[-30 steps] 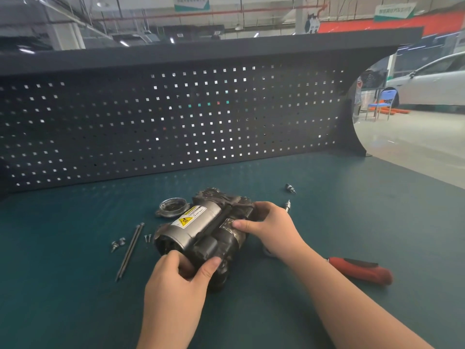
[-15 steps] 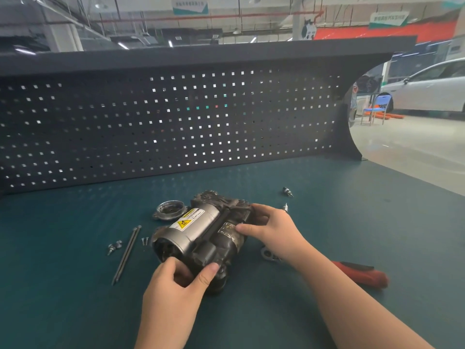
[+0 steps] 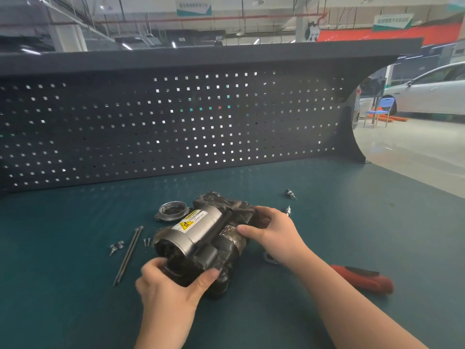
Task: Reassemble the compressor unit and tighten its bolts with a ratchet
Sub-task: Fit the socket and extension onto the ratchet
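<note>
**Compressor unit held in both hands on the bench**

The compressor unit (image 3: pixel 201 243) is shown lying on its side on the green bench (image 3: pixel 352 212), near the middle of the view, with its silver cylindrical body and yellow warning label turned upward. The near end of the unit is gripped by the left hand (image 3: pixel 171 288), whose fingers and thumb are curled round the dark housing. The far right side is held by the right hand (image 3: pixel 274 233), with the fingers wrapped over the finned head and the thumb pressed against the casing.

Just behind the unit, a round metal cap (image 3: pixel 172 210) is seen resting on the bench. To the left, two long bolts (image 3: pixel 128 255) lie side by side, with small screws (image 3: pixel 116 247) beside them and another small screw (image 3: pixel 146 241) between the bolts and the unit. Two small fittings (image 3: pixel 290 193) are set apart to the right, the nearer one just beyond the right hand. A red-handled ratchet (image 3: pixel 362 278) lies under the right forearm, its head partly hidden. A perforated back panel (image 3: pixel 176 127) rises behind the bench.
</note>
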